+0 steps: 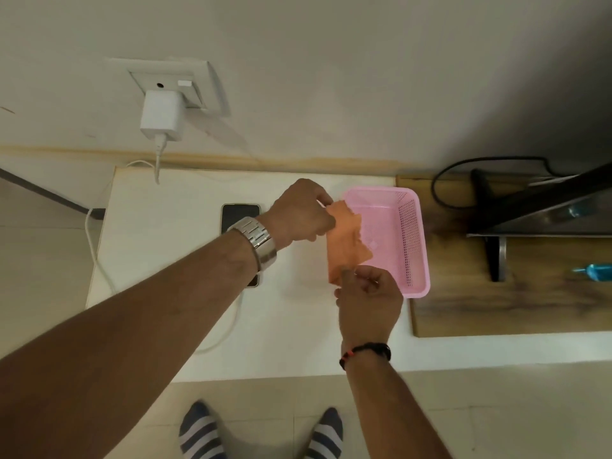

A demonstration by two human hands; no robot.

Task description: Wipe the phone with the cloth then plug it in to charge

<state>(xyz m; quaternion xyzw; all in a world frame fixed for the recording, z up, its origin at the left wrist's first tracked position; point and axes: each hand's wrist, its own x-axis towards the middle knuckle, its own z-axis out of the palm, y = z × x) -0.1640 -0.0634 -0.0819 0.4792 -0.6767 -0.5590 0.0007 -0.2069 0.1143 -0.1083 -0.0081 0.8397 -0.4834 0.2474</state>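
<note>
Phone (239, 217) lies flat left of the basket (418, 226), part-hidden under your forearm. Your left hand (303, 212) and right hand (369, 301) pinch the cloth (344, 246) taut; that forearm could nudge the phone or snag the cable (96, 253).

Dim, warm indoor light; far right corner falls into deep shadow. Soft overall focus, feet (261, 432) blurred (near edge). Wide-angle bending at edges. Charger (161, 115) casts faint shadow rightward.
</note>
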